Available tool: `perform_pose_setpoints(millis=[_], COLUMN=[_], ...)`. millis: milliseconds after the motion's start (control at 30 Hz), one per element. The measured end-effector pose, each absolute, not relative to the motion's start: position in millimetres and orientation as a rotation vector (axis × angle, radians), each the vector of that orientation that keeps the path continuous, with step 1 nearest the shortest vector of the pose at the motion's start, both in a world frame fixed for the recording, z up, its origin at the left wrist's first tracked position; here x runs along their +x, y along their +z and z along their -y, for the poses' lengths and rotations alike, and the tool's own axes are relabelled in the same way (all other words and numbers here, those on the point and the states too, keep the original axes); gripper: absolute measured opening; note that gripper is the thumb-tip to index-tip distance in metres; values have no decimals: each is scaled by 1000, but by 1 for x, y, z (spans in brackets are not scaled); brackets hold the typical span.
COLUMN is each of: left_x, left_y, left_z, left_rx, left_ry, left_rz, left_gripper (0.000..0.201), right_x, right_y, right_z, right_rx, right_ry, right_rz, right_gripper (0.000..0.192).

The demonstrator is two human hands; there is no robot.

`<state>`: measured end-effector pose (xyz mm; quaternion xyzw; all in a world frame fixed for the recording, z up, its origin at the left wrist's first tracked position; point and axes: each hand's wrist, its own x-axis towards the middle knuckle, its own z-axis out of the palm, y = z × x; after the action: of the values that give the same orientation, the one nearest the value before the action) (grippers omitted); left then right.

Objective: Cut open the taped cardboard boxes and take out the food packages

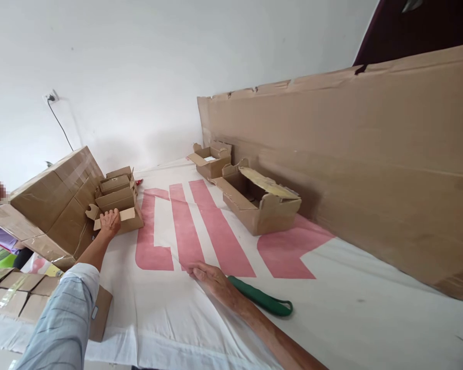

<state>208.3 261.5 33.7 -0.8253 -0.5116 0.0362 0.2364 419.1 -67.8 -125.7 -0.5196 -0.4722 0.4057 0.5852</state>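
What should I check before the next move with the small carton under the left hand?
1. Left hand on the small carton: ok, it rests on the open flap.
2. Firm hold on that carton: cannot tell, fingers lie on top.
3. Carton flaps closed: not ok, they stand open.
4. Right hand free: ok, flat on the white cloth, holding nothing.
5. Green tool within reach: ok, beside the right wrist.
6. Long open box out of the way: ok, apart from both hands.
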Motion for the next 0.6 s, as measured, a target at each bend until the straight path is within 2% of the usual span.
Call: perform_pose_setpoints(millis=[367, 600], left_x=[236, 250], left_y=[33, 33], left_z=[-309, -332], left_rx=[-2239, -2233], left_ry=[104, 101], left_rz=[1444, 1483], left_gripper=[41, 41], right_x=[421, 422], right_y=[-113, -107], right_z=[76, 84], right_rx=[-1289, -1268], right_ry=[996, 1016], right_rz=[1152, 1189], right_gripper=[62, 54])
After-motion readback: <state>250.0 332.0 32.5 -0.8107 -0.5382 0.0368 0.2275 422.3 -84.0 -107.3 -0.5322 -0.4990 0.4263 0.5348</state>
